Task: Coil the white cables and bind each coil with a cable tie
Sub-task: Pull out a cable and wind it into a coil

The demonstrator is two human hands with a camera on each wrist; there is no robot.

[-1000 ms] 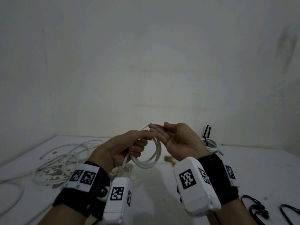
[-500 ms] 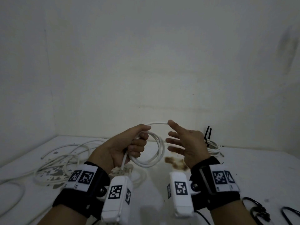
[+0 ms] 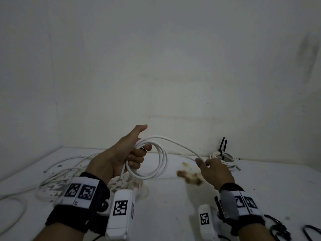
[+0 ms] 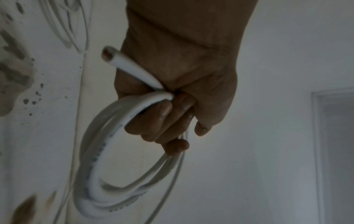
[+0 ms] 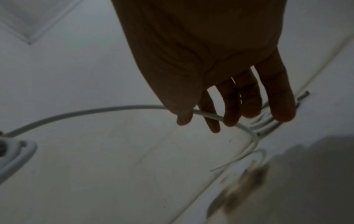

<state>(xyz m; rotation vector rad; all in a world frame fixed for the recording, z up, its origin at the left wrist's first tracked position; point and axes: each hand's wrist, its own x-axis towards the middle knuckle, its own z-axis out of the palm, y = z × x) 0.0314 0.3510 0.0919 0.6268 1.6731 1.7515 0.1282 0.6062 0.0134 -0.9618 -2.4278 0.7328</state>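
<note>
My left hand point(image 3: 139, 153) grips a coil of white cable point(image 3: 157, 171) held above the white table point(image 3: 173, 206), its thumb raised. The left wrist view shows its fingers point(image 4: 164, 112) curled round the coil point(image 4: 95, 174), with the cut cable end point(image 4: 122, 63) sticking out by the palm. One free strand point(image 3: 177, 143) arcs from the coil to my right hand point(image 3: 203, 163). That hand holds the strand lightly between thumb and fingers point(image 5: 212, 121), and the strand point(image 5: 95, 110) runs on to the table below.
A bound white coil point(image 3: 224, 158) with a black cable tie point(image 3: 222, 145) lies by the back wall on the right. Loose white cables point(image 3: 57, 173) sprawl at the left. Black cable ties point(image 3: 279, 230) lie at the lower right. A brown stain point(image 3: 189, 176) marks the middle.
My right hand has left the coil and moved right and down, drawing a strand out with it. The left hand keeps the coil, and its thumb has lifted.
</note>
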